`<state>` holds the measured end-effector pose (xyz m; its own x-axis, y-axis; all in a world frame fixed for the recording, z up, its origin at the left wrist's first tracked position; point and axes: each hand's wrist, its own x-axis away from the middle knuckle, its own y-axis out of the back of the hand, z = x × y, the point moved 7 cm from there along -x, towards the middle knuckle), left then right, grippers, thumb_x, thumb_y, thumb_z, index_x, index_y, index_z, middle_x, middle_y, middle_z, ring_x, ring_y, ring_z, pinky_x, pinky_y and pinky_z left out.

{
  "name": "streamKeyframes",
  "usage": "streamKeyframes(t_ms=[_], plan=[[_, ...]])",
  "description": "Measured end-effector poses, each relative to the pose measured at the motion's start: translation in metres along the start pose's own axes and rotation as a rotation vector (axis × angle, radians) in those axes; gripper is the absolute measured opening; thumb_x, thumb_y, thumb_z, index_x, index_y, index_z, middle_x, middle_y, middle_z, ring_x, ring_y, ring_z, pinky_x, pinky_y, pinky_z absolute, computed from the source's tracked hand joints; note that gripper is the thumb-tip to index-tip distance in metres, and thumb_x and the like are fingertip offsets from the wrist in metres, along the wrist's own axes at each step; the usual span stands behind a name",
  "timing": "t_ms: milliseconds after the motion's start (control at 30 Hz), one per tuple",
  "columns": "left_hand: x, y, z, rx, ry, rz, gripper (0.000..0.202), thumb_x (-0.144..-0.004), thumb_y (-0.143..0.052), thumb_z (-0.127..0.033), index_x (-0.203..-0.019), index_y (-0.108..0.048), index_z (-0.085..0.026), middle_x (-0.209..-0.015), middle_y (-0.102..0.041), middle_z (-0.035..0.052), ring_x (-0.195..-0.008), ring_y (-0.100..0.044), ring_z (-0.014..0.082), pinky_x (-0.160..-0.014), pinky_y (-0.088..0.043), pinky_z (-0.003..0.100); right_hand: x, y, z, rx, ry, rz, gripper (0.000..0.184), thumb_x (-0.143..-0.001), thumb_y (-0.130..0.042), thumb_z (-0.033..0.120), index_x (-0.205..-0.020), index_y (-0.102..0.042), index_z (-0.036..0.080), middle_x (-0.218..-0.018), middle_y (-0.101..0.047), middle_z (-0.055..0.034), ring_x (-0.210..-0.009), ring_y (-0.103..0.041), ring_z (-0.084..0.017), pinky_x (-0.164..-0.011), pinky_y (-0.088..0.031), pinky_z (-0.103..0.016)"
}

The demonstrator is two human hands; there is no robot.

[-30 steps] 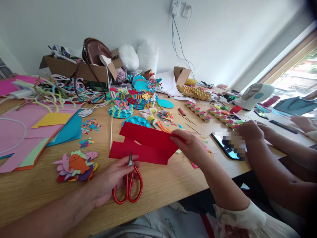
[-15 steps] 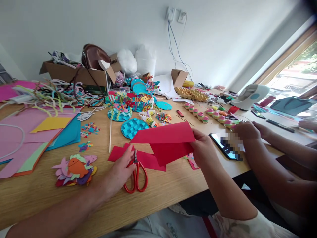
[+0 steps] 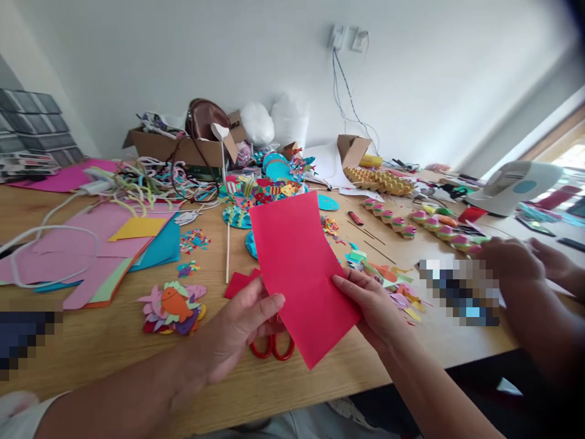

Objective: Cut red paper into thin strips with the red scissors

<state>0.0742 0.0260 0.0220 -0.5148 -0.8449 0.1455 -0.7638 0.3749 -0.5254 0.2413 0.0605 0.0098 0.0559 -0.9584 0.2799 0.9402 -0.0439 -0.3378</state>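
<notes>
plain red four-sided paper sheet (image 3: 304, 274), red-looped scissors (image 3: 275, 350)
orange fish-shaped paper cutout (image 3: 177, 303), brown rounded bag (image 3: 206, 125), yellow paper piece (image 3: 139, 228), pale pink flat paper (image 3: 109, 253)

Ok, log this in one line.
left hand: thumb on oblong red paper sheet | right hand: gripping its right edge | red-handled scissors: partly hidden

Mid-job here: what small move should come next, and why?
Perhaps steady the red sheet with the right hand and ease the scissors clear with the left hand: both hands hold the sheet, and only the scissors' red handles show.
</notes>
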Motion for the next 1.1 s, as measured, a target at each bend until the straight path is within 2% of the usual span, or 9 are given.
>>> streamKeyframes(t_ms=[133,300,433,500,567,733,900,1000,1100], plan=[[0.002,0.007,0.002,0.025,-0.024,-0.15,0.033,-0.078,-0.058,-0.03,-0.109,-0.057,-0.019,-0.103,-0.067,0.0083,-0.089,-0.063,0.0229,-0.075,-0.049,0.032,0.009,-0.022,-0.013,0.018,-0.058,0.101,0.016,-0.068,-0.07,0.027,-0.079,-0.062,0.018,-0.069,-0.068,-0.0016,-0.057,-0.062,-0.014,-0.053,-0.049,-0.022],[0.002,0.034,-0.009,0.065,-0.113,-0.353,0.023,-0.077,-0.059,-0.028,-0.097,-0.062,-0.017,-0.091,-0.071,0.0058,-0.086,-0.065,0.0221,-0.076,-0.049,0.032,0.014,-0.034,-0.021,0.101,-0.035,0.18,0.019,-0.073,-0.066,0.031,-0.085,-0.058,0.018,-0.066,-0.062,0.0008,-0.051,-0.056,-0.01,-0.047,-0.043,-0.019],[0.003,0.072,-0.054,-0.014,-0.204,-0.513,0.023,-0.076,-0.058,-0.025,-0.097,-0.062,-0.016,-0.083,-0.072,0.0051,-0.076,-0.066,0.0223,-0.072,-0.052,0.036,0.017,-0.029,-0.021,0.183,-0.026,0.204,0.022,-0.075,-0.064,0.035,-0.088,-0.054,0.019,-0.069,-0.061,0.001,-0.051,-0.052,-0.007,-0.042,-0.034,-0.015],[0.011,0.104,-0.091,-0.152,-0.282,-0.713,0.024,-0.076,-0.057,-0.022,-0.099,-0.06,-0.016,-0.078,-0.071,0.0038,-0.069,-0.066,0.0204,-0.067,-0.053,0.036,0.019,-0.024,-0.02,0.212,-0.029,0.206,0.023,-0.075,-0.063,0.037,-0.086,-0.055,0.019,-0.07,-0.061,0.0005,-0.051,-0.051,-0.007,-0.043,-0.033,-0.015],[0.018,0.137,-0.123,-0.192,-0.314,-0.839,0.028,-0.078,-0.051,-0.018,-0.105,-0.056,-0.012,-0.076,-0.07,0.0038,-0.069,-0.065,0.0184,-0.067,-0.052,0.034,0.022,-0.019,-0.018,0.251,-0.031,0.21,0.023,-0.074,-0.064,0.038,-0.082,-0.056,0.018,-0.066,-0.06,0.001,-0.049,-0.049,-0.006,-0.042,-0.032,-0.016],[0.043,0.2,-0.185,-0.357,-0.475,-1.049,0.038,-0.084,-0.043,-0.02,-0.122,-0.04,-0.015,-0.101,-0.066,0.0,-0.081,-0.059,0.0124,-0.072,-0.051,0.029,0.027,-0.004,-0.008,0.411,0.021,0.184,0.024,-0.074,-0.063,0.041,-0.069,-0.059,0.017,-0.062,-0.058,0.0001,-0.049,-0.047,-0.008,-0.044,-0.034,-0.018],[0.08,0.224,-0.216,-0.716,-0.561,-1.256,0.039,-0.076,-0.057,-0.023,-0.113,-0.047,-0.015,-0.113,-0.059,-0.0022,-0.087,-0.054,0.0142,-0.078,-0.046,0.028,0.028,0.011,-0.001,0.485,0.051,0.14,0.027,-0.072,-0.063,0.045,-0.067,-0.059,0.019,-0.062,-0.058,-0.0007,-0.049,-0.047,-0.01,-0.043,-0.034,-0.02],[0.104,0.227,-0.234,-0.958,-0.556,-1.439,0.04,-0.077,-0.056,-0.024,-0.113,-0.044,-0.012,-0.116,-0.054,0.0005,-0.098,-0.047,0.019,-0.089,-0.038,0.033,0.026,0.013,-0.001,0.547,0.063,0.145,0.03,-0.072,-0.062,0.048,-0.066,-0.06,0.019,-0.062,-0.058,-0.0021,-0.049,-0.048,-0.011,-0.043,-0.036,-0.021],[0.113,0.225,-0.247,-1.169,-0.503,-1.476,0.038,-0.083,-0.046,-0.026,-0.117,-0.04,-0.014,-0.122,-0.048,0.0016,-0.11,-0.039,0.0234,-0.099,-0.024,0.038,0.024,0.01,-0.003,0.588,0.064,0.148,0.033,-0.07,-0.061,0.052,-0.065,-0.06,0.019,-0.06,-0.058,-0.0029,-0.048,-0.048,-0.012,-0.042,-0.036,-0.022]])
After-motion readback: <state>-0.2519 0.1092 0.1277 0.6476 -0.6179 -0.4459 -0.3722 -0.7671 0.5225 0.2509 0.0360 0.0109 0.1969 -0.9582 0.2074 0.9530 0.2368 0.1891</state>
